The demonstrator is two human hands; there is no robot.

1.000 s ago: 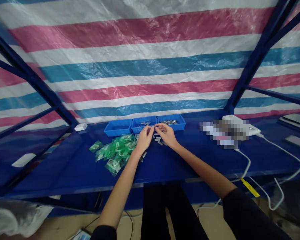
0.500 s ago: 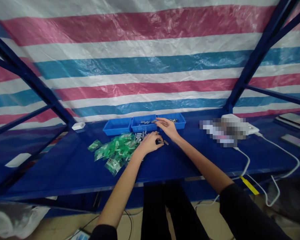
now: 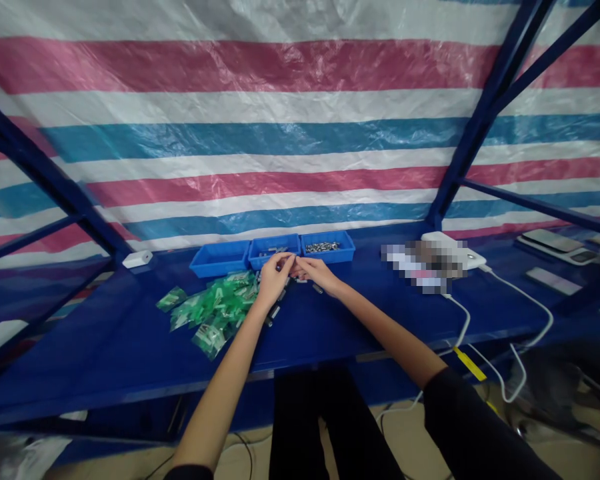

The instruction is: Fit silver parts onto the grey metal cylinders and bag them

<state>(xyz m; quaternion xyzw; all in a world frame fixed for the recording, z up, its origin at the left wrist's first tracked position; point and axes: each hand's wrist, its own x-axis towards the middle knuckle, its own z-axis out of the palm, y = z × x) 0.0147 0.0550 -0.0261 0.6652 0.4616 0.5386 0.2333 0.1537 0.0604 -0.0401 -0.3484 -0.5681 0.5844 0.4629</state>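
My left hand (image 3: pixel 273 280) and my right hand (image 3: pixel 317 272) meet at the fingertips, just in front of the middle blue bin (image 3: pixel 254 259). Both have their fingers closed in a pinch; whatever is between them is too small or hidden to make out. Small metal cylinders (image 3: pixel 274 313) lie beside my left wrist, and another cylinder (image 3: pixel 318 289) rests below my right hand. To the left of my left hand spreads a pile of small green and clear plastic bags (image 3: pixel 215 303). Small shiny metal parts (image 3: pixel 323 247) fill the right blue bin (image 3: pixel 347 253).
A left blue bin (image 3: pixel 195 267) adjoins the middle one. White adapter (image 3: pixel 137 259) sits at the back left. On the right are a white device (image 3: pixel 473 259) with white cables (image 3: pixel 465 320), a blurred-out item, a scale (image 3: pixel 553 243) and a phone-like slab (image 3: pixel 553 281). Blue frame posts (image 3: pixel 450 160) flank the table.
My right hand has come from above the bins toward me and to the left, and its fingertips now meet my left hand's. The right bin's contents are uncovered. The view has shifted slightly right.
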